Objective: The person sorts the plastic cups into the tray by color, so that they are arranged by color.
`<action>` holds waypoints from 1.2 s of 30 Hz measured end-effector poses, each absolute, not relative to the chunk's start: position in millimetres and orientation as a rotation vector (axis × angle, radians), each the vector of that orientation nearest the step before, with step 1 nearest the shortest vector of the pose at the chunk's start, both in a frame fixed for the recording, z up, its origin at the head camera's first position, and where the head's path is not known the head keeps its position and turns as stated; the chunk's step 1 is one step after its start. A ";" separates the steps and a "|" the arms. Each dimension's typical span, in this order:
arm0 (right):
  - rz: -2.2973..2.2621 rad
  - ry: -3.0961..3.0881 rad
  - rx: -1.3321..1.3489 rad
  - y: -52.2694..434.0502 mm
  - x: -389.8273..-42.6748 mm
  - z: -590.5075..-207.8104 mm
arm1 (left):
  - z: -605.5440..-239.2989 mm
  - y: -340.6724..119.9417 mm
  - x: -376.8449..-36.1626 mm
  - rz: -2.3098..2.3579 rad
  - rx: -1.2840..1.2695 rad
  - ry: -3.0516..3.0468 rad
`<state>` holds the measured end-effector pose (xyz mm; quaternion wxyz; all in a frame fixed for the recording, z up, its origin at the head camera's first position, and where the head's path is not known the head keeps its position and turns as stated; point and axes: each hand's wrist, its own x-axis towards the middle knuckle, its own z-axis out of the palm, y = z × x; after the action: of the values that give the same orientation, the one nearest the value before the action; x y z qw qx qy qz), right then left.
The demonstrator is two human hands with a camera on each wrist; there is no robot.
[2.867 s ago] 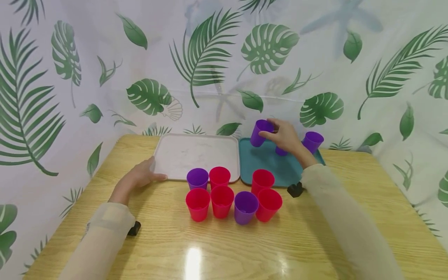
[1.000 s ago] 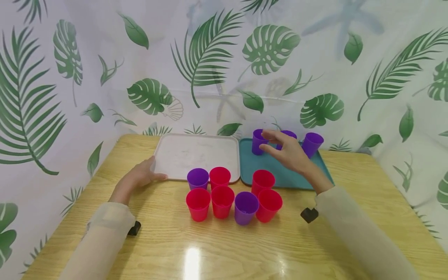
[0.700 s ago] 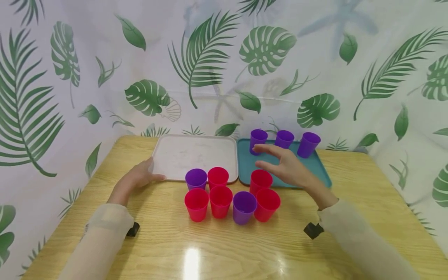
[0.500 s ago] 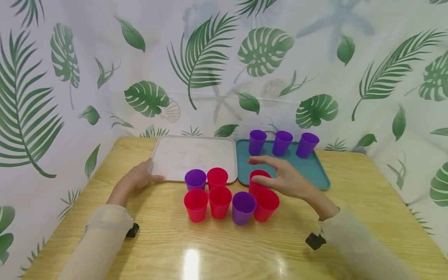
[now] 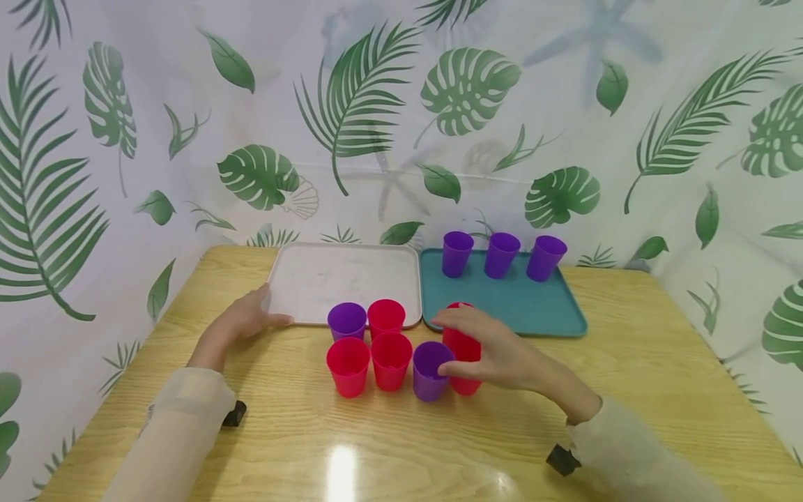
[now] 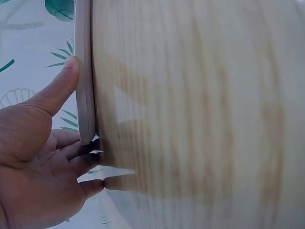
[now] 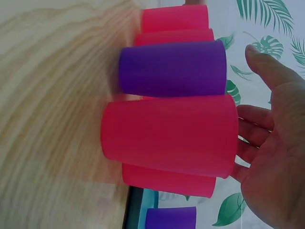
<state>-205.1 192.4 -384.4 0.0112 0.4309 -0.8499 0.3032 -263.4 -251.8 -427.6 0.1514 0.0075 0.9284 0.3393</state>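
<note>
Resting at the corner of the white tray (image 5: 345,279), the left hand (image 5: 241,322) lies on the wooden table (image 5: 389,439) with its fingers loose; in the left wrist view the thumb (image 6: 59,88) lies along the tray's edge (image 6: 85,95) and the other fingers curl a little under it, but they hold nothing tight. Next to that tray, nearer the person, stands a bunch of cups. A purple cup (image 5: 346,321) and a red cup (image 5: 385,319) stand at the back, just at the tray's front edge. In front of them stand two more red cups (image 5: 348,366), side by side, then another purple cup (image 5: 429,369). The right hand (image 5: 495,355) is wide open over the red cup (image 5: 462,345) at the right end of the bunch, fingers spread around it and not squeezing; I think they may just brush it, but the wrist view is too close to be sure. One more red cup (image 7: 167,181) stands right behind that one. Farther right is the teal tray (image 5: 533,314), touching the white one, with three purple cups (image 5: 500,254) in a row along its back edge.
</note>
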 end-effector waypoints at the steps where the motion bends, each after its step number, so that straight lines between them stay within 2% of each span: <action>1: 0.935 -2.653 1.351 191.7 -204.6 -385.3 | -427.5 -252.0 -263.5 0.976 0.013 2.660; 18: 0.761 -2.606 1.438 186.7 -199.1 -397.8 | -429.6 -255.4 -265.3 0.959 0.059 2.682; 36: 0.716 -2.656 1.375 185.4 -193.1 -398.0 | -426.5 -252.8 -262.1 0.965 0.055 2.664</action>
<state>-193.1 185.4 -398.0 0.0331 0.4467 -0.8632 0.2328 -262.1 -252.8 -426.5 0.1532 0.0191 0.9289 0.3365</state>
